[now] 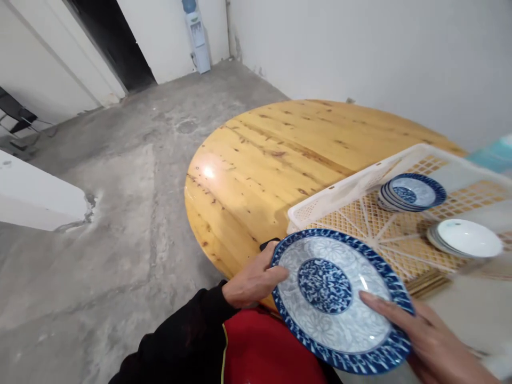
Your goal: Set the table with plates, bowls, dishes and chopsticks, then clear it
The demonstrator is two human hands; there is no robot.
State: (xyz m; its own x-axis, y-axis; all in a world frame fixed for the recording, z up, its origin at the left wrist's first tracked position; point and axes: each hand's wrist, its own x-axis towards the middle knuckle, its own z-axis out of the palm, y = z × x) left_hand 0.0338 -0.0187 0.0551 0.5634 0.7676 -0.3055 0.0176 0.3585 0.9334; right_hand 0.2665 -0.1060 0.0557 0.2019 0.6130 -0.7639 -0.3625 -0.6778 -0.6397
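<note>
A blue-and-white patterned plate (325, 285) is held up tilted in front of me, over the near edge of the table and the basket's corner. My left hand (256, 277) grips its left rim, thumb on the face and the other fingers mostly hidden. On the right side my right hand (428, 330) clasps the rim, its thumb lying across the face and the fingers behind. Just beyond the plate, a white plastic basket (340, 196) holds a stack of blue-rimmed bowls (418, 192) and a stack of white dishes (468, 237). Brown sticks, perhaps chopsticks (429, 284), lie in it too.
The round wooden table (256, 160) carries the basket on its right side. A small black object (269, 244) shows behind my left hand. Farther off stand a water dispenser (197, 40), a black chair (18, 114) and a white pillar (40, 192).
</note>
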